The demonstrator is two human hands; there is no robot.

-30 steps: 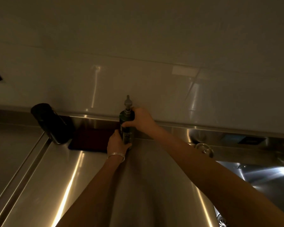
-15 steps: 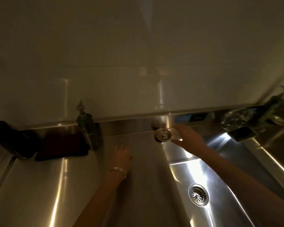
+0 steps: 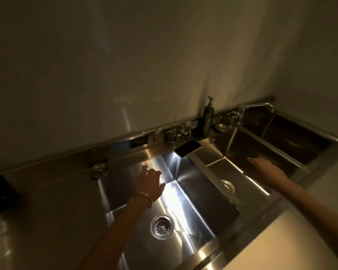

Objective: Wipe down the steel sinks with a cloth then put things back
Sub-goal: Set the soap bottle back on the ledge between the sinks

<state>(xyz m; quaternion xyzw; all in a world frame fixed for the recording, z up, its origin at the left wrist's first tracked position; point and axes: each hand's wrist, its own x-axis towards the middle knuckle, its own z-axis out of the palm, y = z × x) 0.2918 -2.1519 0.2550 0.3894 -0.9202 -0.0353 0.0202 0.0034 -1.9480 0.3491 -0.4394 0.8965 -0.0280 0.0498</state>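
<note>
Dim light, glare on metal. Three steel sinks in a row, set into one steel counter (image 3: pixel 47 211) under a plain wall.

Left sink (image 3: pixel 191 207): widest in view, round drain strainer (image 3: pixel 162 227) in its floor, small overflow fitting (image 3: pixel 144 167) on the back wall. Lit by a phone (image 3: pixel 187 148) lying on the ledge at its far right corner, screen dark, light pouring down into the basin.

Middle sink (image 3: pixel 220 168): narrower, drain ring (image 3: pixel 227 187) partly seen.

Right sink (image 3: pixel 277 139): deep, dark, bottom hard to make out.

Left hand (image 3: pixel 151 185): over the back of the left sink, just below the overflow fitting. Fingers loosely bent, released, nothing in them. Thin bangle (image 3: pixel 142 197) at the wrist. Contact with the steel: cannot tell.

Right hand (image 3: pixel 265 168): reaches out over the far side of the middle sink, near the divider to the right sink. Palm down, fingers straight and together, grasping nothing.

Back ledge, left to right: loose sink strainer (image 3: pixel 100 170), tap set (image 3: pixel 172 135), dark pump bottle (image 3: pixel 207 119) upright, small metal dish (image 3: pixel 220 127) just beside it, second tap (image 3: pixel 261 107) with its spout swung over the right sink.

Far left edge: dark object (image 3: pixel 0 193), too shadowed to identify.
</note>
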